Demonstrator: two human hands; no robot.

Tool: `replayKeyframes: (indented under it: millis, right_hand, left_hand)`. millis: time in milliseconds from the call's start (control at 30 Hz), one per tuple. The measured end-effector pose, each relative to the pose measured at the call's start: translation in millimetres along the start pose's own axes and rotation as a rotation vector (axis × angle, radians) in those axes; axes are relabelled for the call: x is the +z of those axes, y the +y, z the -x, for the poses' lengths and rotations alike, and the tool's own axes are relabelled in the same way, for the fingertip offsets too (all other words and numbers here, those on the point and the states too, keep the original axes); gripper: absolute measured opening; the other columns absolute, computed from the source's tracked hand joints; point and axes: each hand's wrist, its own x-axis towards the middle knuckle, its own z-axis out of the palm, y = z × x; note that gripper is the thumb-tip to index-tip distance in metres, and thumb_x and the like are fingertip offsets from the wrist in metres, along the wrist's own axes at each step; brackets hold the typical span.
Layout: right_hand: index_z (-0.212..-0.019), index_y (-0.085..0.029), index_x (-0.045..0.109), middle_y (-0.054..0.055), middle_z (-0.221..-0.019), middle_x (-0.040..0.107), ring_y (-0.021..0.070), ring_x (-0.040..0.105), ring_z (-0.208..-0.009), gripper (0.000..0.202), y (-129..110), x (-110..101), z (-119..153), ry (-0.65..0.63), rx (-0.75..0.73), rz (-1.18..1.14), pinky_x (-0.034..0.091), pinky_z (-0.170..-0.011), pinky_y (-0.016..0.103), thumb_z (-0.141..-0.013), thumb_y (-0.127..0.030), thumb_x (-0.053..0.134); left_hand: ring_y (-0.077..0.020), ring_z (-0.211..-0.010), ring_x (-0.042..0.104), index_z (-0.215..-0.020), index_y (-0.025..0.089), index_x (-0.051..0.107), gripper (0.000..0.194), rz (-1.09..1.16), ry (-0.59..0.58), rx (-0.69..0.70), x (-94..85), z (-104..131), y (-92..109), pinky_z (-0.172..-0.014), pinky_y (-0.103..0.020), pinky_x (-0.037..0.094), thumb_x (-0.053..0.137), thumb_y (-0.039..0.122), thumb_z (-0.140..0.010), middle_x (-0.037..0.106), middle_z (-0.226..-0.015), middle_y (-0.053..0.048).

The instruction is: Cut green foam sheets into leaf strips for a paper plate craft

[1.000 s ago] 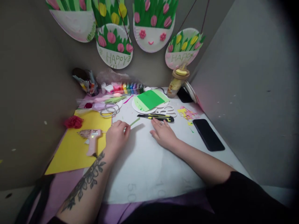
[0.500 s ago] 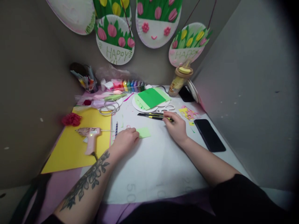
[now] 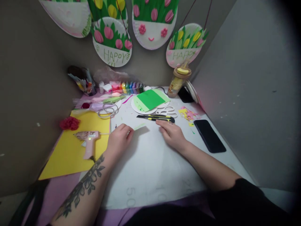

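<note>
Pinched in my left hand (image 3: pixel 120 138) is a small light green piece of paper (image 3: pixel 140 126), tilted and raised off the white table cover. My right hand (image 3: pixel 172 133) hovers to the right of the paper, holding nothing, its fingers stretched out and apart from the thumb. Just beyond its fingertips lie black and yellow utility knives (image 3: pixel 162 118), side by side. White-handled scissors (image 3: pixel 167 111) rest behind the knives. Farther back, green paper sheets (image 3: pixel 151 99) are stacked on a white paper plate (image 3: pixel 134 105).
A pink glue gun (image 3: pixel 90 142) lies on yellow paper (image 3: pixel 68 157) at left, near red yarn (image 3: pixel 70 123). To the right are a black phone (image 3: pixel 209 135) and paper scraps (image 3: pixel 189 114). A cup (image 3: pixel 178 82) stands at the back. Decorated plates (image 3: pixel 112 53) hang on the wall.
My left hand has lifted the light green paper off the table and tilted it. My right hand has drawn back from the knives toward me, and the view has shifted slightly.
</note>
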Motion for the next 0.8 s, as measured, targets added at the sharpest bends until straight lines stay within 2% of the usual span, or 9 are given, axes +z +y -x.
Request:
replayKeyframes:
  millis: [100,200,300,367,633,800]
  right_hand:
    - [-0.113,-0.022,0.064,0.008,-0.109,0.068,0.0216,0.06,-0.103,0.029,-8.3,6.6,3.5,-0.014,-0.12,-0.045,0.046,-0.092,0.04,-0.092,-0.024,0.043]
    - [-0.1,-0.022,0.067,0.009,-0.101,0.066,0.0233,0.055,-0.098,0.018,-17.2,17.2,4.5,-0.152,-0.199,0.049,0.04,-0.089,0.041,-0.088,-0.028,0.055]
    - [-0.089,-0.021,0.067,0.007,-0.092,0.065,0.0223,0.053,-0.094,0.013,-22.1,25.7,1.3,-0.261,-0.207,0.149,0.035,-0.085,0.038,-0.09,-0.026,0.055]
    - [-0.085,-0.02,0.067,0.006,-0.086,0.065,0.0209,0.052,-0.09,0.016,-23.3,28.9,-1.9,-0.288,-0.201,0.185,0.032,-0.083,0.036,-0.092,-0.024,0.052]
    - [-0.083,-0.019,0.066,0.006,-0.084,0.064,0.0205,0.051,-0.088,0.02,-23.6,33.8,-8.5,-0.281,-0.201,0.261,0.03,-0.08,0.035,-0.093,-0.022,0.049]
    - [-0.085,-0.019,0.065,0.007,-0.088,0.064,0.0213,0.051,-0.091,0.018,-22.9,36.3,-11.1,-0.307,-0.16,0.268,0.032,-0.081,0.034,-0.093,-0.021,0.049]
  left_hand:
    - [-0.0169,-0.079,0.059,-0.078,0.02,0.063,0.019,-0.058,-0.224,0.133,9.2,1.0,3.6,-0.068,-0.027,0.042,0.046,0.02,-0.087,0.062,-0.082,-0.004]
    - [-0.0167,-0.078,0.059,-0.078,0.02,0.064,0.019,-0.022,-0.348,0.157,15.7,1.1,5.5,-0.068,-0.027,0.043,0.047,0.018,-0.086,0.061,-0.082,-0.004]
    - [-0.0161,-0.076,0.06,-0.079,0.02,0.064,0.018,0.003,-0.349,0.126,17.4,0.6,5.4,-0.066,-0.026,0.043,0.047,0.017,-0.085,0.061,-0.083,-0.003]
    - [-0.016,-0.076,0.06,-0.079,0.02,0.064,0.019,0.002,-0.339,0.114,17.3,0.2,4.7,-0.066,-0.026,0.043,0.046,0.017,-0.085,0.061,-0.083,-0.003]
    - [-0.0171,-0.083,0.06,-0.08,0.02,0.066,0.021,0.027,-0.284,0.068,18.1,-0.8,4.1,-0.074,-0.027,0.044,0.046,0.017,-0.087,0.063,-0.085,-0.004]
    - [-0.0176,-0.081,0.059,-0.079,0.02,0.066,0.022,-0.015,-0.282,0.002,16.6,-0.1,8.4,-0.07,-0.028,0.043,0.045,0.02,-0.088,0.061,-0.085,-0.005]
